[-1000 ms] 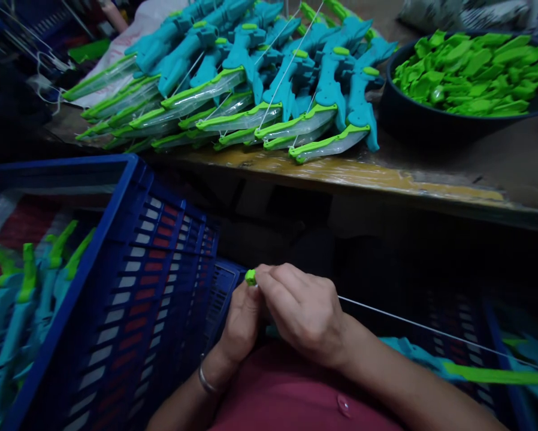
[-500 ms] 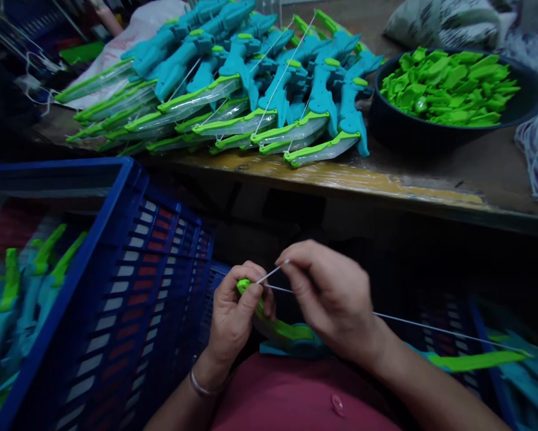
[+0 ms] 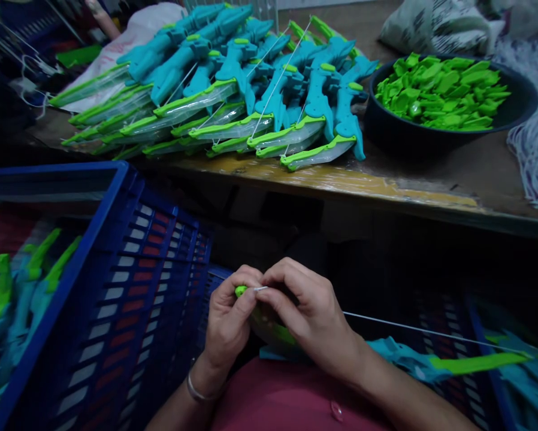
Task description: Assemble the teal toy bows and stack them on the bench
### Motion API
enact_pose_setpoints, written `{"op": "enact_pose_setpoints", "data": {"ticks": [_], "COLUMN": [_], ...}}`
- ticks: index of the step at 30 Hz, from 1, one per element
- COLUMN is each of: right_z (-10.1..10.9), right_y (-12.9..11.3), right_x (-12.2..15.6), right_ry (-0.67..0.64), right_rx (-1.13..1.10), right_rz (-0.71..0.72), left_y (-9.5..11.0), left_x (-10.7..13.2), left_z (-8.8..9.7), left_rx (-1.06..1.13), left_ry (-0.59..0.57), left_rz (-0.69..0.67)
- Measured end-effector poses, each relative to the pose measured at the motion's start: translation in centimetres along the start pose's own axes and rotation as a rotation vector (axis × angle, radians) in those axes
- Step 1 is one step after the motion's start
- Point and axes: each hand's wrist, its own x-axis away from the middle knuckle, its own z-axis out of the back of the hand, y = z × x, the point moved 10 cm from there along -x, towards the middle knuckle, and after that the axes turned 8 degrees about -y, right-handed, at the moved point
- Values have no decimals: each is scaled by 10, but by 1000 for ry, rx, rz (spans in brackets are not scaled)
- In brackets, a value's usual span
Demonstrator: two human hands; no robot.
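Toy bow (image 3: 401, 354), moulded in teal and green, is held low across the front of a maroon shirt (image 3: 269, 398), below the front edge of the desk (image 3: 458, 173) and apart from it. Its green tip (image 3: 241, 291) is gripped by the left hand (image 3: 230, 317), thumb and fingers closed around it. A short end of white string (image 3: 260, 288) is pinched beside that tip by the right hand (image 3: 311, 314), thumb and forefinger brought together. Behind the right wrist, a straight length of string is stretched towards the bow's other limb.

The brown desk top is worn, and its front edge is faced with a yellow strip under shiny clear film. Similar bows (image 3: 318, 96) are heaped along the left half of that edge, their limbs overhanging it. Further right, a dark bowl (image 3: 431, 140) is filled with green plastic pieces (image 3: 444, 90); beyond it, white cords (image 3: 536, 137) are bunched, and a printed sack (image 3: 435, 27) is set farther back. Below the desk's front edge, at left, more bows (image 3: 21, 323) are held in a blue crate (image 3: 53, 173). The room is dimly lit, and the space beneath the desk is lost in shadow.
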Motion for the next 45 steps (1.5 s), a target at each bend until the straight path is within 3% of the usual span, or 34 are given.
{"op": "enact_pose_setpoints", "data": {"ticks": [4, 9, 16, 21, 25, 28, 32, 38, 45], "right_z": [-4, -7, -8, -10, -4, 0, 0, -5, -8], "right_y": [7, -13, -36, -29, -10, -4, -12, -21, -22], "right_x": [-1, 3, 5, 2, -1, -2, 3, 15, 16], "right_ry": [-27, -21, -88, -133, -134, -96, -2, 154, 220], "right_rx": [-1, 214, 308, 295, 132, 84, 223, 369, 613], "right_rz": [-4, 176, 350, 269, 118, 102, 238, 383, 391], "left_y": [-6, -10, -16, -12, -13, -15, -19, -27, -28], "left_x": [-1, 2, -1, 2, 2, 1, 0, 0, -1], "left_z": [-6, 3, -2, 4, -2, -6, -7, -7, -1], "left_rx": [97, 43, 158, 109, 107, 105, 143, 222, 133], "left_ry": [-62, 102, 89, 168, 99, 34, 23, 71, 139], "left_rz": [58, 125, 210, 189, 171, 174, 216, 267, 259]}}
